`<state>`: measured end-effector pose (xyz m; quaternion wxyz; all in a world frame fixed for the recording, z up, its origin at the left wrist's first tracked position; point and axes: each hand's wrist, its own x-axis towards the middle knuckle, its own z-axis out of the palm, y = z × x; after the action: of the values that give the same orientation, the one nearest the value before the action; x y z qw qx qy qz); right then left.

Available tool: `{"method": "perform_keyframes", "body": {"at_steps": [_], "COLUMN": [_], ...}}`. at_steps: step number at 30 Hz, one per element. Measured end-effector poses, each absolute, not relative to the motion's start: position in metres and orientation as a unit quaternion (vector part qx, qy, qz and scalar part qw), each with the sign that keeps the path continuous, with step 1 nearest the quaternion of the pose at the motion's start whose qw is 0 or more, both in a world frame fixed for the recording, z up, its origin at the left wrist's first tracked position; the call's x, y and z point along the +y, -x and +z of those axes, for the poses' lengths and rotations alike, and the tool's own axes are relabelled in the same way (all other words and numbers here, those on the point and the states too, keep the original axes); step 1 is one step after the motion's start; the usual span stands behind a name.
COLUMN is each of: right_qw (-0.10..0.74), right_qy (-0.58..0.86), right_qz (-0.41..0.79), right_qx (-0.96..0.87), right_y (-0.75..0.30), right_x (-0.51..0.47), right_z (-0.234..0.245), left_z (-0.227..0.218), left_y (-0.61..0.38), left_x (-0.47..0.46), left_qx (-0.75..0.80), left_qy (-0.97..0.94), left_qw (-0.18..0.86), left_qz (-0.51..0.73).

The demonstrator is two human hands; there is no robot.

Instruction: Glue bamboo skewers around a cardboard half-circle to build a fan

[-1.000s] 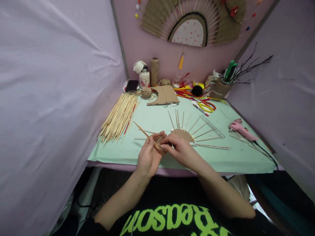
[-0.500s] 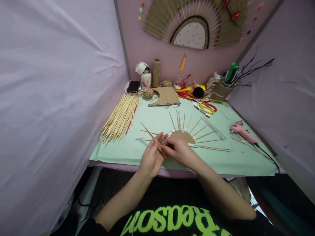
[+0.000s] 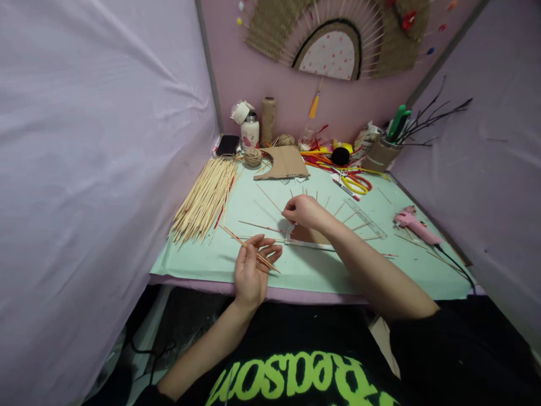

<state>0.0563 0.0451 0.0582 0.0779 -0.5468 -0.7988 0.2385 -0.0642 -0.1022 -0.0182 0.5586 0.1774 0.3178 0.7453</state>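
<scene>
"Where are your hands?"

"Apart. My left hand [image 3: 250, 275] is palm up, the fingers loosely spread, with the thumb holding a few thin sticks [image 3: 231, 234] across it. My right hand [image 3: 306, 211] is farther forward, thumb and fingertips pinched on a single stick [image 3: 269, 197]."

"Which way does that one point?"

"Its long axis runs out from my right fingertips, away from me and off to the left, nearly straight. My fingers hide its near end, so I can't tell whether it touches the cardboard half-disc [image 3: 310, 235] below my right hand."

"And the ones in your left?"

"They slant much the same way: far ends to the left of that hand, near ends past the palm, to the right and closer to me. I can't count them. They're slim and straight, warm tan with a reddish tint; the single stick looks plain light brown."

"What about the half-disc?"

"Brown, with its straight edge towards me and a pale strip along it. The curve faces away, and sticks fan out from it, some partly covered by my right hand and forearm. Left of my left hand lies a big heap of pale sticks [image 3: 203, 203]."
</scene>
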Motion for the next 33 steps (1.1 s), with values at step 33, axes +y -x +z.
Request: {"method": "perform_keyframes", "body": {"at_steps": [33], "right_qw": [-0.047], "right_qy": [0.505], "right_qz": [0.158], "right_qx": [-0.847], "right_y": [-0.048], "right_x": [0.044], "right_z": [0.044], "left_z": [-0.019], "left_y": [0.064], "left_x": [-0.102], "left_qx": [0.312], "left_qy": [-0.197], "left_qw": [0.561], "left_qz": [0.741]}}
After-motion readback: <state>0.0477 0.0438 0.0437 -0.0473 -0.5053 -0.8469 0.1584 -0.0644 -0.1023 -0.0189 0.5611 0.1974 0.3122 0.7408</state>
